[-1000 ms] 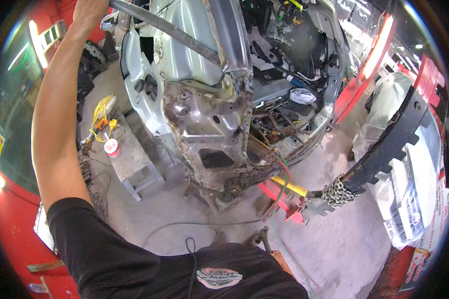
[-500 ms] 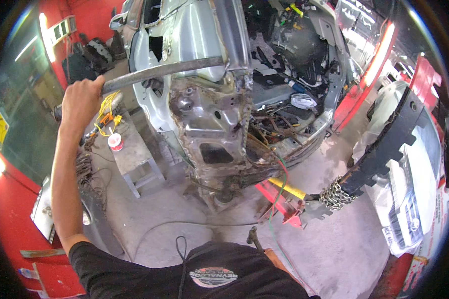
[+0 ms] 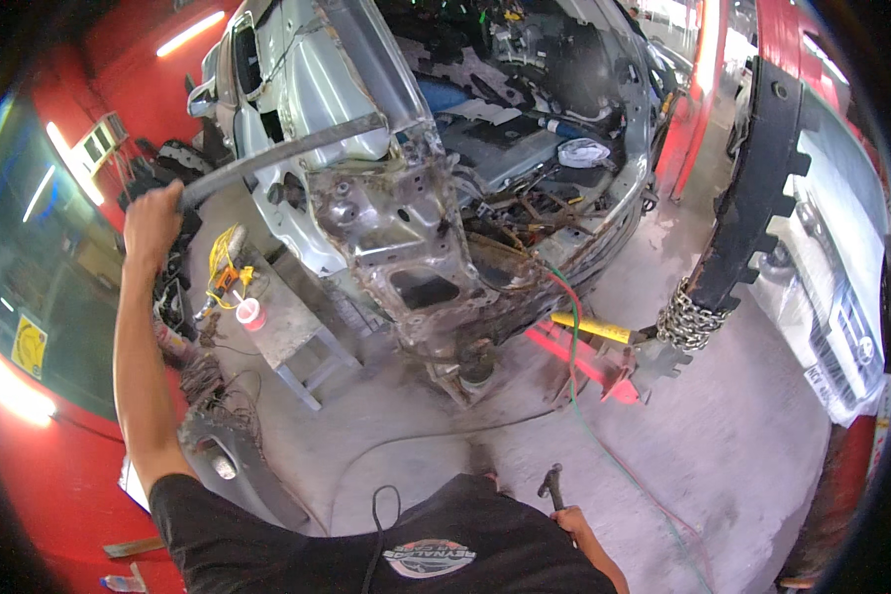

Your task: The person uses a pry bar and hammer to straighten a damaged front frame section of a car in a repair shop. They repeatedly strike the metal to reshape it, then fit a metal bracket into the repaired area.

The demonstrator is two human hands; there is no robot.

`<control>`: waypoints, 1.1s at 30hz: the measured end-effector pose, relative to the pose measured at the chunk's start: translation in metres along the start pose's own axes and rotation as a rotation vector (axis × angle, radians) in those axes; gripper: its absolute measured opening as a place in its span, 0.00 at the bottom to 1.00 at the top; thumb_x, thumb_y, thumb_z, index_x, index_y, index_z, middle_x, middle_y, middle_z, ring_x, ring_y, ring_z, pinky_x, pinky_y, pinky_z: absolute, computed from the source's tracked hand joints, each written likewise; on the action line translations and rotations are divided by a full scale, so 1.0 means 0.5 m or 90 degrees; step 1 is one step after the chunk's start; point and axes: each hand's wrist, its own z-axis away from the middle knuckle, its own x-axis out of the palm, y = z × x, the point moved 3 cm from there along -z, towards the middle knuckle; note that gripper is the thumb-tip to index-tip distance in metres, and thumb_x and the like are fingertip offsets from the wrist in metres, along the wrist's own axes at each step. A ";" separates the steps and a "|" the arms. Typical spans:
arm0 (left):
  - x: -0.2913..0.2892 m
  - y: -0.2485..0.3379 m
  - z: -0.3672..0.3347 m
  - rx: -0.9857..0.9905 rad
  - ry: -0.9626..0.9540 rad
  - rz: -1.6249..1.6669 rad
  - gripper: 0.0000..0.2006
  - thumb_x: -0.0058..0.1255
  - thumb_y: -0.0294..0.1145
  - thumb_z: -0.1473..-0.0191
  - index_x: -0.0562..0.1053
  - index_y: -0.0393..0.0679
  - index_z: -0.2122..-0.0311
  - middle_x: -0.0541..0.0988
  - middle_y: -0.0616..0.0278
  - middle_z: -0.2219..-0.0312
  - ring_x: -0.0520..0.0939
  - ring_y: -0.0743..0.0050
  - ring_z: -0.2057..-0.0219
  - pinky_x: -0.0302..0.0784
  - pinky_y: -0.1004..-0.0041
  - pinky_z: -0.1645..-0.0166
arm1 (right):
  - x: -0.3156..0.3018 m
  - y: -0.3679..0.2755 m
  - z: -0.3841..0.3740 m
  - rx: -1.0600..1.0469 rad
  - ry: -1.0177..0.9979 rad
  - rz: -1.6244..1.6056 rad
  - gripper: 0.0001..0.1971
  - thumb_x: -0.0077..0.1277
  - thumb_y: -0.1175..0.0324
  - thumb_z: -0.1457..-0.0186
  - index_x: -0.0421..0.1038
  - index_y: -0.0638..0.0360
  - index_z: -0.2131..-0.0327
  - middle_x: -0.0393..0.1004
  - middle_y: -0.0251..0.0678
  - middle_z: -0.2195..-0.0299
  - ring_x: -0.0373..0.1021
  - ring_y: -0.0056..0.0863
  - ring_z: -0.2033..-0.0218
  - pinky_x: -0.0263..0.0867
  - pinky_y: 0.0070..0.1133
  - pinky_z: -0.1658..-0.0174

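My left hand (image 3: 153, 228) is closed round one end of a long, flat metal bar (image 3: 277, 158), with that arm stretched out at the left. The bar's far end lies against the upper edge of a stripped, rusty rear section (image 3: 376, 213) of a silver car body. Low at the right, near my torso, my right hand (image 3: 568, 516) grips a hammer (image 3: 552, 481) by its handle, the head pointing up. The hammer is well apart from both bar and car.
Left of the car, a grey bench (image 3: 292, 332) carries a yellow corded power tool (image 3: 226, 282) and a red-and-white cup (image 3: 250, 315). At right stand a red jack (image 3: 609, 378) and a toothed black beam (image 3: 762, 178) wrapped in chain (image 3: 691, 319). Hoses (image 3: 604, 445) cross the floor.
The view has shifted, so the car sits further left. My right hand with the hammer has come further into sight at the right. The bar still touches the same part of the car.
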 end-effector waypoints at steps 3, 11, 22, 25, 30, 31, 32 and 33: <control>-0.028 -0.075 -0.113 0.048 0.100 -0.023 0.08 0.51 0.22 0.51 0.76 0.47 0.65 0.82 0.47 0.71 0.85 0.43 0.64 0.79 0.48 0.61 | 0.084 0.142 -0.068 0.157 -0.052 -0.153 0.14 0.59 0.64 0.49 0.77 0.66 0.78 0.77 0.43 0.82 0.74 0.33 0.83 0.74 0.34 0.75; 0.033 -0.118 -0.174 0.034 0.100 -0.129 0.08 0.52 0.25 0.48 0.79 0.49 0.65 0.84 0.54 0.69 0.86 0.52 0.61 0.77 0.52 0.57 | 0.149 0.273 0.008 0.208 -0.060 -0.257 0.15 0.49 0.67 0.41 0.76 0.64 0.78 0.70 0.40 0.85 0.70 0.36 0.85 0.65 0.36 0.83; 0.029 -0.166 -0.399 0.141 0.330 -0.195 0.07 0.51 0.27 0.45 0.76 0.51 0.61 0.82 0.62 0.64 0.83 0.60 0.57 0.75 0.57 0.54 | 0.262 0.088 0.097 -0.222 -0.006 0.057 0.11 0.51 0.70 0.42 0.76 0.62 0.76 0.71 0.38 0.84 0.69 0.34 0.85 0.65 0.33 0.82; 0.029 -0.117 -0.451 0.169 0.388 -0.045 0.07 0.56 0.37 0.52 0.83 0.49 0.72 0.83 0.58 0.69 0.80 0.58 0.51 0.63 0.44 0.36 | 0.355 0.044 0.133 -0.002 0.054 -0.103 0.09 0.55 0.70 0.44 0.76 0.62 0.76 0.72 0.38 0.83 0.70 0.34 0.84 0.66 0.33 0.81; -0.020 -0.138 -0.545 0.144 0.499 -0.176 0.09 0.53 0.37 0.46 0.85 0.52 0.67 0.83 0.62 0.61 0.79 0.61 0.50 0.60 0.43 0.34 | 0.446 -0.219 0.160 0.265 0.125 -0.222 0.11 0.60 0.66 0.47 0.78 0.64 0.76 0.75 0.39 0.82 0.71 0.34 0.83 0.68 0.33 0.79; -0.013 -0.125 -0.563 0.132 0.496 -0.152 0.10 0.53 0.37 0.46 0.85 0.51 0.67 0.83 0.62 0.60 0.78 0.60 0.49 0.59 0.43 0.33 | 0.474 -0.211 0.154 0.265 0.124 -0.227 0.11 0.61 0.66 0.48 0.78 0.64 0.76 0.76 0.40 0.81 0.72 0.34 0.83 0.68 0.33 0.78; -0.013 -0.116 -0.579 0.121 0.496 -0.134 0.10 0.53 0.37 0.46 0.85 0.51 0.66 0.83 0.61 0.59 0.78 0.59 0.48 0.58 0.43 0.32 | 0.498 -0.191 0.139 0.260 0.120 -0.234 0.12 0.61 0.65 0.49 0.79 0.65 0.77 0.76 0.40 0.81 0.72 0.33 0.82 0.68 0.33 0.77; -0.013 -0.115 -0.594 0.110 0.496 -0.121 0.11 0.53 0.37 0.46 0.85 0.51 0.65 0.82 0.61 0.59 0.77 0.58 0.48 0.57 0.42 0.31 | 0.518 -0.179 0.121 0.202 0.103 -0.156 0.12 0.61 0.64 0.50 0.79 0.66 0.76 0.77 0.40 0.80 0.73 0.33 0.81 0.69 0.33 0.75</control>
